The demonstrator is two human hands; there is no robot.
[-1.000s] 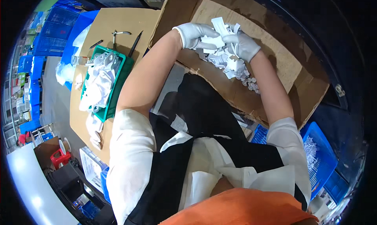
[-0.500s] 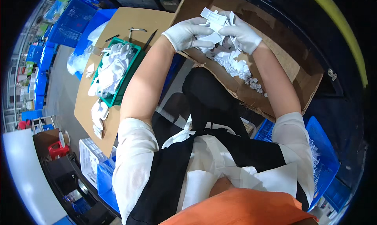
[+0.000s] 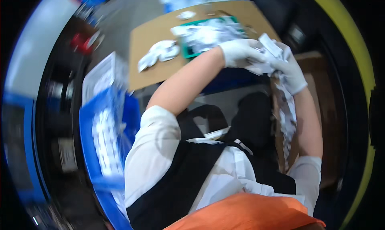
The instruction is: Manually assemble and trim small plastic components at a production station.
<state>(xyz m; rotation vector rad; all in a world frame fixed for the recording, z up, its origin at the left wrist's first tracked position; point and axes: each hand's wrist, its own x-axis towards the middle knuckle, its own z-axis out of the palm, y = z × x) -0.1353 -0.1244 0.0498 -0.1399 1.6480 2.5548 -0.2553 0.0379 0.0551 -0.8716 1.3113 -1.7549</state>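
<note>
My left hand (image 3: 242,53) and my right hand (image 3: 291,72), both in white gloves, are closed together around a bunch of white plastic parts (image 3: 270,47). The bunch is held up between the green basket and the cardboard box (image 3: 313,64). Motion blur hides the exact shape of the parts. Below my right hand, more white pieces (image 3: 286,119) lie in the box. Just beyond my left hand stands the green basket (image 3: 187,51), heaped with white plastic parts (image 3: 210,32).
Under the basket is a cardboard sheet (image 3: 140,39) with loose white parts (image 3: 160,53) on it. At the left are a white crate (image 3: 114,63) and a blue bin (image 3: 89,149) with white pieces. Blue containers stand at the far side; a yellow curved band (image 3: 353,37) runs along the right.
My view has turned left, so the basket now sits mid-view and the box at the right. My hands have moved with the white parts from over the box toward the basket.
</note>
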